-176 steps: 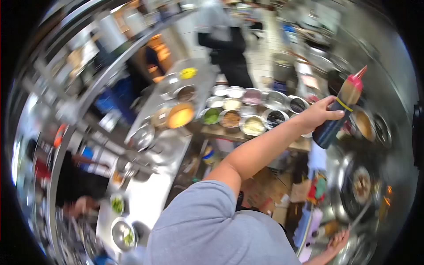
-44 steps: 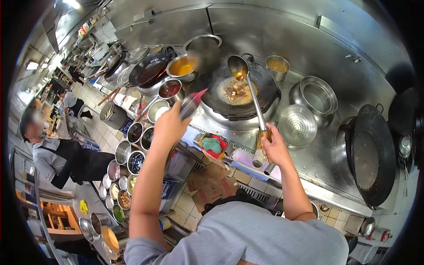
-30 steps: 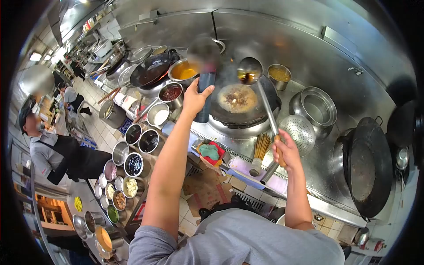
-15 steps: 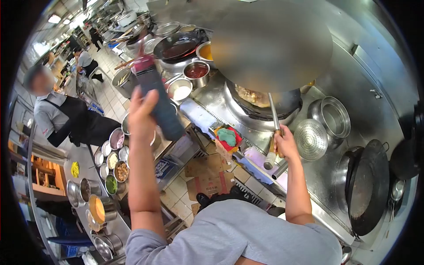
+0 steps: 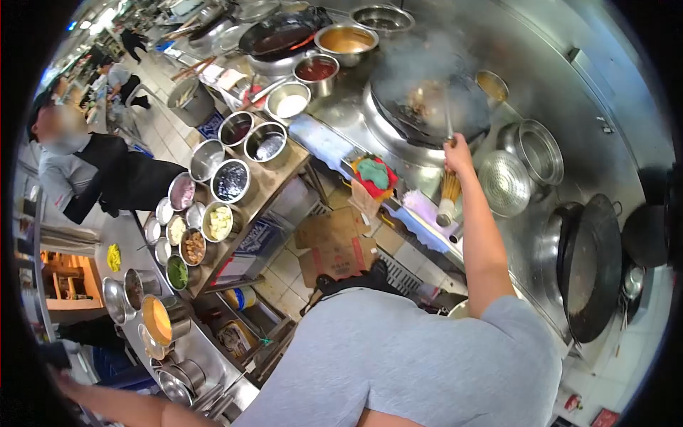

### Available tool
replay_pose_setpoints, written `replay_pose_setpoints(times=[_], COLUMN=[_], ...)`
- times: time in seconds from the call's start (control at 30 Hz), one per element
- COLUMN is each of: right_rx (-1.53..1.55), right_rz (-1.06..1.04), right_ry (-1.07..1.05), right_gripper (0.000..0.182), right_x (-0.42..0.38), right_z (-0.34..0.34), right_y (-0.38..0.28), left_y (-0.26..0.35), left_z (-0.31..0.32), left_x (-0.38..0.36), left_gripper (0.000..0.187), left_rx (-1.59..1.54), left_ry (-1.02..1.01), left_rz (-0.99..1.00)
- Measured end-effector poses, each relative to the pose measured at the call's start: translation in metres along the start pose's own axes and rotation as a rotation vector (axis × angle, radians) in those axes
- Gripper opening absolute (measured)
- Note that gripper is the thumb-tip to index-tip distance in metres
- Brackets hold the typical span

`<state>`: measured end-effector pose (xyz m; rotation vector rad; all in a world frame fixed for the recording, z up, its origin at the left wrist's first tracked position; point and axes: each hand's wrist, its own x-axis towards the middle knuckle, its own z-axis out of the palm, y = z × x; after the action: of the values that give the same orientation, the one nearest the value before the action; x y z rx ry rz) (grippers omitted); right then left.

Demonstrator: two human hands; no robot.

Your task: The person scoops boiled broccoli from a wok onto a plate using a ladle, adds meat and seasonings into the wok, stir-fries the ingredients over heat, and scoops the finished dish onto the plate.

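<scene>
One ladle [image 5: 448, 114], shaft within closed right fingers [image 5: 452, 144], over wok [image 5: 390, 84]; left fingers [image 5: 62, 382] blurred, cannot tell grip.

I am standing in a long kitchen, where a shiny metal wall [image 5: 594, 92] rises behind the steel stove counter [image 5: 518, 245]. The floor [image 5: 160, 121] has pale tiles, and on it lie a flat brown cardboard [image 5: 324, 242] and, near this, a slotted drain grate [image 5: 402, 276]. A work table [image 5: 281, 178] has a light brown top and open space below. Beside it, on the left, runs a metal counter [image 5: 139, 238]. Next to that counter, a wooden shelf [image 5: 71, 285] looks orange. Far away, white ceiling lights [image 5: 107, 17] shine brightly.
</scene>
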<state>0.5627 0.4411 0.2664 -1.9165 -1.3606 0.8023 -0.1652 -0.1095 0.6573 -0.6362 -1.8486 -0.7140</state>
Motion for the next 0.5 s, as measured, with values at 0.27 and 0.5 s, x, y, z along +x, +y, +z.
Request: replay_pose_setpoints(times=[0.27,0.5], right_rx=[-0.792,-0.177], right_rz=[-0.058,0.106], right_ry=[0.024,-0.205], right_gripper=[0.054,0.049], right_x=[-0.102,-0.160], right_z=[-0.082,-0.123], right_y=[-0.015,-0.001], left_y=[-0.072,-0.082], left_z=[-0.054,-0.054], left_x=[0.009,0.003], left_gripper=[0.050,0.061], left_rx=[0.156,0.188], left_ry=[-0.010,-0.026], left_rz=[-0.132,-0.138])
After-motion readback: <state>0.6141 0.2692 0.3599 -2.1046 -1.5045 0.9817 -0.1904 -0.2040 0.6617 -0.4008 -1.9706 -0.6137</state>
